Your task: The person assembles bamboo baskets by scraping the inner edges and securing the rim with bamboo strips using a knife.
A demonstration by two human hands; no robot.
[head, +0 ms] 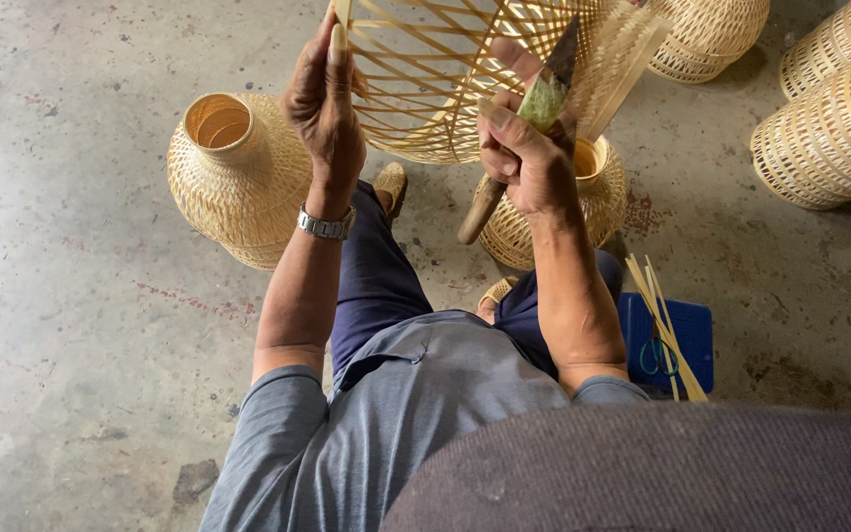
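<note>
My left hand [325,99], with a metal watch on its wrist, grips the rim of a half-woven bamboo basket [435,69] held up in front of me. My right hand [524,153] is closed around a knife with a wooden handle [482,209]; its dark blade [558,61] points up against the basket's loose bamboo strips. The basket's far side runs out of the top of the view.
A finished woven bamboo vase [238,172] stands on the concrete floor at left, another [598,192] just behind my right forearm. More woven baskets [834,128] lie at the top right. A blue stool [682,335] with bamboo strips and scissors is at my right.
</note>
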